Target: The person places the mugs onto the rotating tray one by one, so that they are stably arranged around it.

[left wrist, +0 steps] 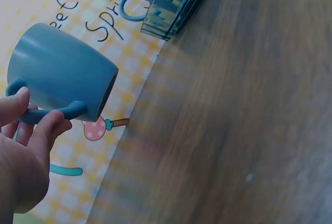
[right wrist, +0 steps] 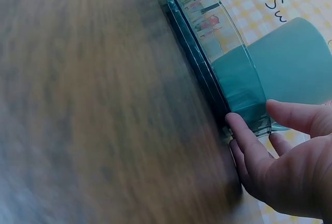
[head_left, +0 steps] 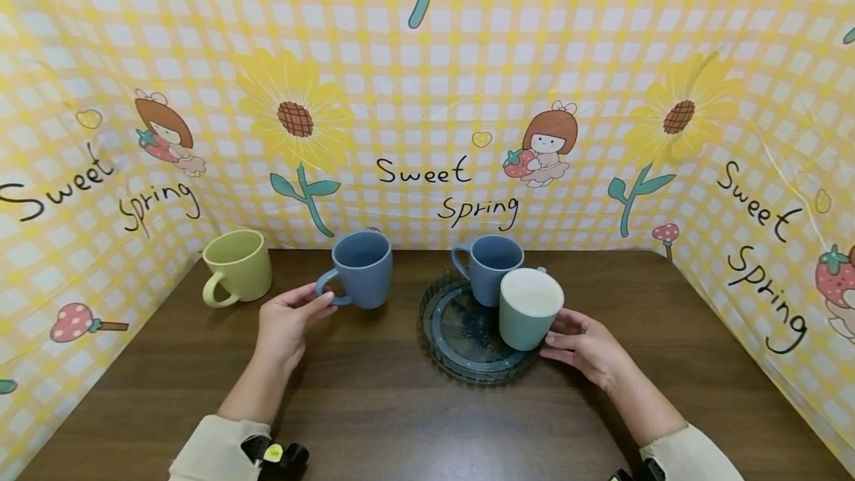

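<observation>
In the head view my left hand pinches the handle of a blue mug. The left wrist view has this mug upright, its base seemingly just off the table. A round dark glass tray with a raised wall lies right of centre. Standing in it are a second blue mug, handle to the left, and a pale green mug closer to me. At the tray's right edge, my right hand grips the wall between thumb and fingers, close beside the pale green mug.
A yellow-green mug stands at the back left of the brown wooden table, its handle towards me. Checked yellow cloth with printed flowers and figures forms walls behind the table and along both sides.
</observation>
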The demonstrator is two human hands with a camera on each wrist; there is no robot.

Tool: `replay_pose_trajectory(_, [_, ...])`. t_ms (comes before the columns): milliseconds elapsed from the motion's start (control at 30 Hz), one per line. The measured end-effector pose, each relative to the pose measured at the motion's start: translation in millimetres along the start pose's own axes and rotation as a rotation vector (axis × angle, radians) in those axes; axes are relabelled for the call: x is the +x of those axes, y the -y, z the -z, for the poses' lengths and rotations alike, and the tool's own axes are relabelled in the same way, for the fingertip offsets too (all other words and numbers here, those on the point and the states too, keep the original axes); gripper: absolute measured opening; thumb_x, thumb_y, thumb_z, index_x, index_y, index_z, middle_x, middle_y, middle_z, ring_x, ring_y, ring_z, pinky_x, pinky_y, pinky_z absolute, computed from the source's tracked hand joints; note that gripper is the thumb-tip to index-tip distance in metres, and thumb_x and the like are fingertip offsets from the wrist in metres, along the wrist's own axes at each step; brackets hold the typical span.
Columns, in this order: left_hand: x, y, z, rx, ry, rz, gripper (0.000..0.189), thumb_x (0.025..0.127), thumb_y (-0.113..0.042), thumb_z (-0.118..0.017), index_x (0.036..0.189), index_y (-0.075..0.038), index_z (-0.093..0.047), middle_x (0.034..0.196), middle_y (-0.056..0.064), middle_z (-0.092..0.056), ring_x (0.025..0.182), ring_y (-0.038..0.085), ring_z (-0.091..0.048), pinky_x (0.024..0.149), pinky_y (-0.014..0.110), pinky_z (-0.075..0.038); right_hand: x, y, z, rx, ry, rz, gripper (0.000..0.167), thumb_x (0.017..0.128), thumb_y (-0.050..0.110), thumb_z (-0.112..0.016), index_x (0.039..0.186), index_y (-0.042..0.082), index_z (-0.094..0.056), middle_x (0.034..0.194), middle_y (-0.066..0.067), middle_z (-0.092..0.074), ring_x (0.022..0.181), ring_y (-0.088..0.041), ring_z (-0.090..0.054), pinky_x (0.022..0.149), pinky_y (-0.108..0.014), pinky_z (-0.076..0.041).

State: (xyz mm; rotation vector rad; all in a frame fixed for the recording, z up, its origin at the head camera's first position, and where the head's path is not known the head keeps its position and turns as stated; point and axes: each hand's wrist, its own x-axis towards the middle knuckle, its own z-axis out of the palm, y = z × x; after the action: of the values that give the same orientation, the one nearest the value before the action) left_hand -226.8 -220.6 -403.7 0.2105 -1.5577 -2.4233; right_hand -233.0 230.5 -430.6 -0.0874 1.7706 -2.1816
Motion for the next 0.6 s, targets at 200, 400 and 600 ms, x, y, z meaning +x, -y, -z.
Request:
replay_pose_trajectory(200, [-2.7,1.0,-5.1,0.020,0.017,-0.008,0.025,0.080,0.016,-0.070,0.080,-0.009,-0.077,0.077,0.006,-0.070,0.069,0.016,-0.071,0.071,0.034,-0.060,-1.4,0.0,-1.6,0.005,-0.008,0.004,0.069,0.090,-0.015,-0.054,0.148,-0.012,-0.015,0.140,-0.029,-0.031,0.099,-0.019,-0.059,0.090,-0.047,-0.054])
replay_pose_trajectory(400, [-3.8,3.6,-6.7,0.016,0.017,-0.010,0.024,0.079,0.016,-0.072,0.080,-0.007,-0.077,0.078,0.009,-0.071,0.068,0.017,-0.071,0.070,0.035,-0.060,-3.2,-1.0,-2.0,0.003,-0.006,0.013,0.068,0.090,-0.014,-0.055,0.146,-0.012,-0.017,0.134,-0.024,-0.038,0.097,-0.019,-0.061,0.090,-0.047,-0.054])
replay_pose_trajectory(600, [-6.0,4.1,-8.5,0.032,0.015,-0.008,0.026,0.078,0.014,-0.074,0.076,-0.012,-0.076,0.079,0.008,-0.071,0.069,0.018,-0.071,0.070,0.035,-0.060,-4.5,-1.2,-4.5,0.007,-0.027,0.005,0.068,0.089,-0.015,-0.056,0.146,-0.011,-0.018,0.132,-0.023,-0.040,0.095,-0.019,-0.062,0.090,-0.047,-0.054])
